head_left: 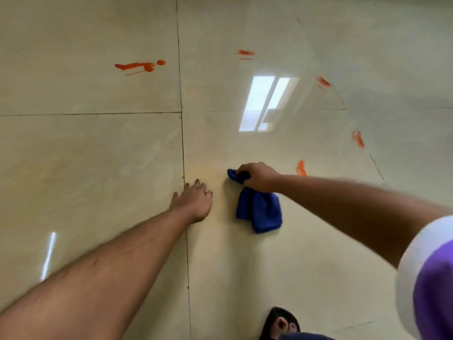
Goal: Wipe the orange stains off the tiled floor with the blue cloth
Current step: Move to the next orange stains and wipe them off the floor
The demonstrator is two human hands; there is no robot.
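My right hand [259,177] grips the bunched blue cloth [259,212] and presses it on the beige tiled floor [98,168]. Most of the cloth trails toward me below the hand. My left hand [195,201] rests flat on the floor with fingers spread, just left of the cloth and beside a tile joint. A faint orange smear [208,171] lies between the two hands. Orange stains remain: a large one far left [139,66], one far centre [245,54], one far right [323,82], one at right [359,139], and one close to my right wrist [301,168].
A bright window reflection [266,104] shines on the glossy tile ahead. My foot in a dark sandal [279,323] stands at the bottom edge. Dark grout lines [182,143] cross the floor.
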